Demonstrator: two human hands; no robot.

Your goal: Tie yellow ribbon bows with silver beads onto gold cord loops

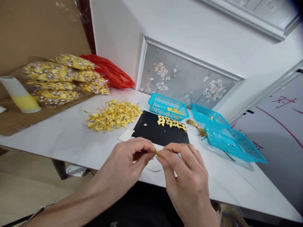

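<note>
My left hand (pixel 134 157) and my right hand (pixel 184 164) meet over the table's front edge, both closed in a pinch. Between their fingertips is a small yellow ribbon piece (pixel 155 150), mostly hidden by the fingers. A thin gold cord (pixel 152 170) hangs below it in a loop. Just beyond the hands lies a black mat (pixel 153 131), with yellow ribbon bows (pixel 170 123) set in a row along its far side. One small silver bead (pixel 145 125) rests on the mat's left part. A pile of yellow bows with cords (pixel 115 115) lies to the left.
A blue basket (pixel 168 105) with silver beads and yellow pieces stands behind the mat. More blue baskets (pixel 236 142) and a bundle of gold cords (pixel 197 127) are at right. Bagged yellow bows (pixel 63 78), a red plastic bag (pixel 109 72) and a yellow-white cylinder (pixel 20 94) fill the left back.
</note>
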